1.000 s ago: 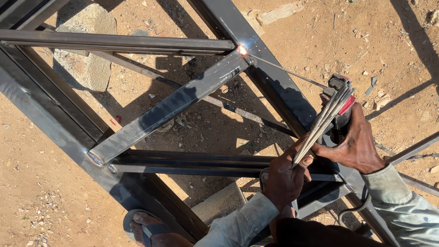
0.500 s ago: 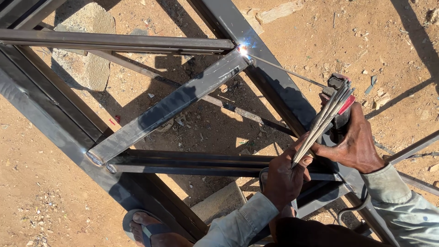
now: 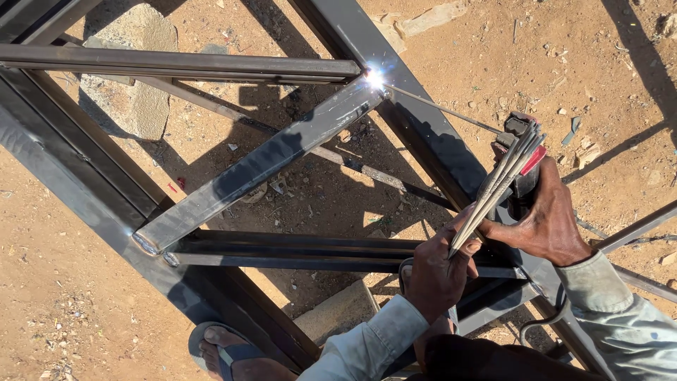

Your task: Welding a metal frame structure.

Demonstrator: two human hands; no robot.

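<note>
Right hand (image 3: 546, 215) clenched round the welding holder (image 3: 518, 159), rod (image 3: 441, 107) stretched up-left w/ tip sparking bright at the joint (image 3: 374, 77) where the slanted steel bar (image 3: 257, 166) meets the horizontal bar (image 3: 176, 65) and the big diagonal beam (image 3: 395, 85). Left hand (image 3: 437, 271) fisted round a bundle of spare rods (image 3: 497, 185), bundle angled up-right, lying right beside the holder, top ends near its red part. Sandalled foot (image 3: 226, 353) bottom centre by the frame, concrete block (image 3: 338, 314) just beside it, on reddish dirt (image 3: 56, 296).
</note>
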